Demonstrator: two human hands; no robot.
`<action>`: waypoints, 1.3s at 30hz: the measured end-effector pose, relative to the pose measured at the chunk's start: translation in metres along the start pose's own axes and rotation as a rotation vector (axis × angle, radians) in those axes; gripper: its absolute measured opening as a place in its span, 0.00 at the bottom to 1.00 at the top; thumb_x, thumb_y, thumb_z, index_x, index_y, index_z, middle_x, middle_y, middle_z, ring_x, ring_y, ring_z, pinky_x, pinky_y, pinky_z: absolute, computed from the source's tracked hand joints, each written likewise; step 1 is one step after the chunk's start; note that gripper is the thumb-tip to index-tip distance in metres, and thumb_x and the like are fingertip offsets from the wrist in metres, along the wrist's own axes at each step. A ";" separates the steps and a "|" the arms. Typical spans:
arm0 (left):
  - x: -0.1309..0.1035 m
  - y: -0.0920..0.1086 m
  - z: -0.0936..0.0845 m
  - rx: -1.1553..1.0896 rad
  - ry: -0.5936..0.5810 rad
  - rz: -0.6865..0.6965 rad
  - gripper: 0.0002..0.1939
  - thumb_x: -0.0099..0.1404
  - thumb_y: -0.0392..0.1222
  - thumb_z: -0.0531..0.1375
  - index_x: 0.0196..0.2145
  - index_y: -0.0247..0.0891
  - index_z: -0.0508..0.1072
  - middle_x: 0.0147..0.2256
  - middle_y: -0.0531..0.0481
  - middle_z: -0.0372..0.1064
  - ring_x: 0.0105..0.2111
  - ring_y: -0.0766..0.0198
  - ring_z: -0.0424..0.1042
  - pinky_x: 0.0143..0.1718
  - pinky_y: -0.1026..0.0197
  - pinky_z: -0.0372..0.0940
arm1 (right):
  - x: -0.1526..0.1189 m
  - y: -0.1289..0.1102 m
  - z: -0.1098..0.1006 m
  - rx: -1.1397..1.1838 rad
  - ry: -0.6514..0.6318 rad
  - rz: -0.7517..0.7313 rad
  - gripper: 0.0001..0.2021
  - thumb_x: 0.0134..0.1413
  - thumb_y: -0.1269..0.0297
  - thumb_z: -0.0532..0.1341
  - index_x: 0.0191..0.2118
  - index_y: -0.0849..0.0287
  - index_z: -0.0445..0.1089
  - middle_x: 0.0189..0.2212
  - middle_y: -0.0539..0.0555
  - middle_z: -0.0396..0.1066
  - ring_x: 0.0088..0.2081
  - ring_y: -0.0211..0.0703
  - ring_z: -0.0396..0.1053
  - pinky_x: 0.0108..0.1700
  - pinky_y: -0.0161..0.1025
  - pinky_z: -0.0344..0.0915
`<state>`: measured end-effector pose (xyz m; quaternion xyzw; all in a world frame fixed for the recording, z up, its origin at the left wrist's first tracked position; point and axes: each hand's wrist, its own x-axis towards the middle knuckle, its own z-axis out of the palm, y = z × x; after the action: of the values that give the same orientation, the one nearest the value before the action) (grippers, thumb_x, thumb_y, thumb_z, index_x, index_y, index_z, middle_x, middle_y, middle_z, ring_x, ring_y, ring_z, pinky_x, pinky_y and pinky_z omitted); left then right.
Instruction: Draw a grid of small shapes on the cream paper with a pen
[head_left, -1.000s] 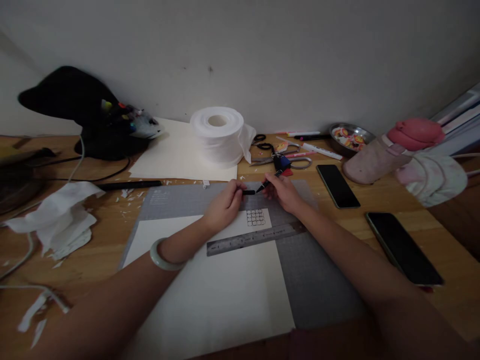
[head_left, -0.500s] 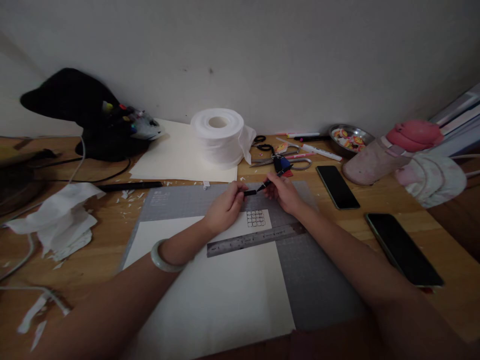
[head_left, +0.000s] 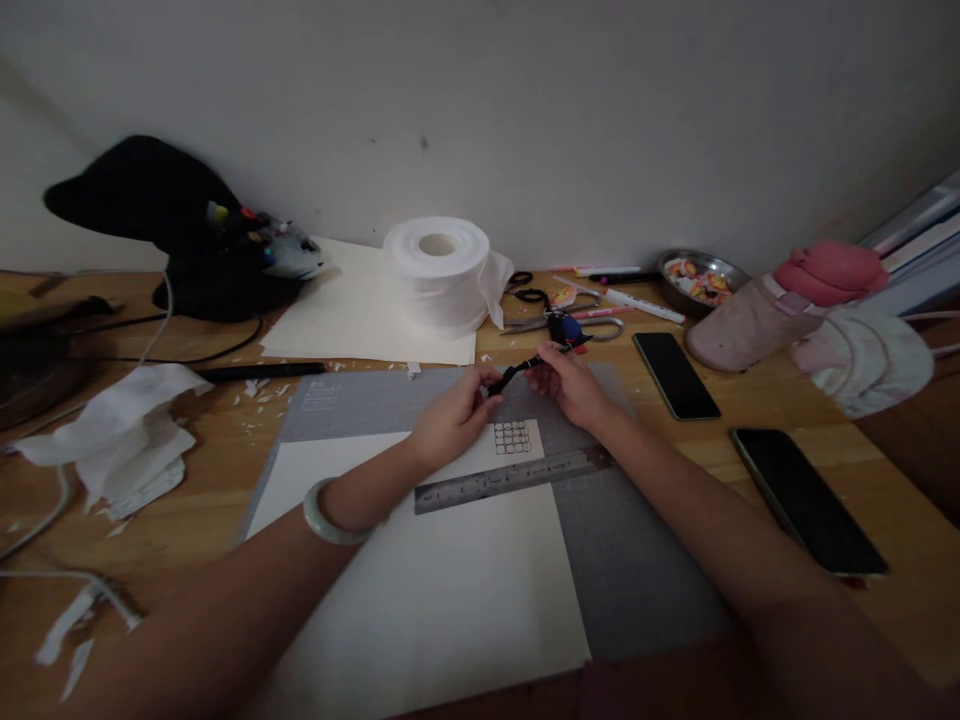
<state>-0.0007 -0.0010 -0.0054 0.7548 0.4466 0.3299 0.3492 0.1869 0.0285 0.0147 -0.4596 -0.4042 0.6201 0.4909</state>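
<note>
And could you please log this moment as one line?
left hand: holds black cap | right hand: holds black pen | cap seating: unclear | steel ruler: across white paper and mat

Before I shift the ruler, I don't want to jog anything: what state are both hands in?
Left hand: closed, pinching the black cap.
Right hand: closed, holding the black pen.

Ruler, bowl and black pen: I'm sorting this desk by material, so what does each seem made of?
Ruler: probably steel with a dull finish, judging by its grey, faintly metallic surface and dark markings.
Bowl: likely stainless steel, smooth and fairly shiny, since its grey wall shows lighter reflections.
Black pen: perhaps plastic, as it looks evenly dark, but too small to be sure.
</note>
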 end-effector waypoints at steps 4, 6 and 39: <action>0.000 0.003 -0.001 0.009 -0.008 0.018 0.14 0.65 0.44 0.52 0.47 0.38 0.61 0.38 0.48 0.68 0.29 0.65 0.66 0.34 0.59 0.63 | 0.001 -0.001 -0.001 0.058 -0.002 0.049 0.15 0.35 0.53 0.67 0.24 0.57 0.64 0.17 0.44 0.68 0.18 0.32 0.63 0.20 0.31 0.54; 0.000 0.004 -0.002 0.012 -0.015 0.027 0.14 0.65 0.44 0.52 0.47 0.38 0.62 0.39 0.47 0.68 0.30 0.65 0.67 0.35 0.60 0.63 | 0.001 -0.001 -0.002 0.055 0.001 0.057 0.15 0.36 0.53 0.67 0.24 0.57 0.64 0.16 0.44 0.67 0.18 0.32 0.63 0.20 0.31 0.55; -0.002 0.007 -0.007 0.148 -0.056 0.012 0.14 0.68 0.41 0.45 0.46 0.38 0.65 0.26 0.51 0.69 0.29 0.60 0.70 0.32 0.60 0.62 | -0.011 0.002 -0.002 -0.160 -0.164 -0.052 0.17 0.36 0.49 0.68 0.27 0.56 0.68 0.21 0.46 0.68 0.22 0.34 0.63 0.24 0.33 0.57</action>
<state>-0.0043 -0.0035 0.0040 0.7902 0.4553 0.2770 0.3026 0.1890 0.0173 0.0141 -0.4344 -0.5028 0.6085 0.4338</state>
